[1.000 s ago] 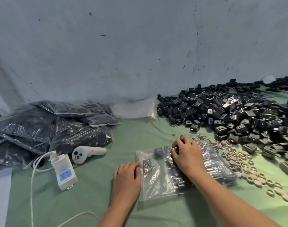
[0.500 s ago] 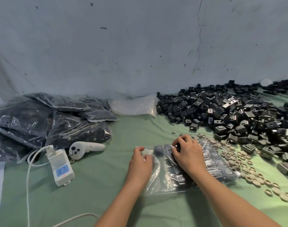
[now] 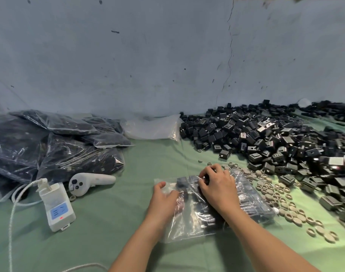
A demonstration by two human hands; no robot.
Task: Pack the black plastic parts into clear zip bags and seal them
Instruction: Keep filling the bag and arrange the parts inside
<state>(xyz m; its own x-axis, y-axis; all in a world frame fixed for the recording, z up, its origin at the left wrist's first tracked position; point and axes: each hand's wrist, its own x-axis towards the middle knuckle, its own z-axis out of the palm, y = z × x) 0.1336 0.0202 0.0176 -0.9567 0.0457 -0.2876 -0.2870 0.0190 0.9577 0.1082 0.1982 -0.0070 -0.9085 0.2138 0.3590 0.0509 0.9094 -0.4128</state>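
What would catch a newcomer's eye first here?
A big heap of black parts fills the right, against the wall. At the left lies a pile of filled bags. In the middle, the left hand and right hand are on a clear bag on the green cloth.

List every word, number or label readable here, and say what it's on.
No text here can be read.
The blue label on the white box: pale marks, too blurred to read.
The white controller: buttons only, no lettering shows.
The black plastic parts and the clear zip bag: no print visible.
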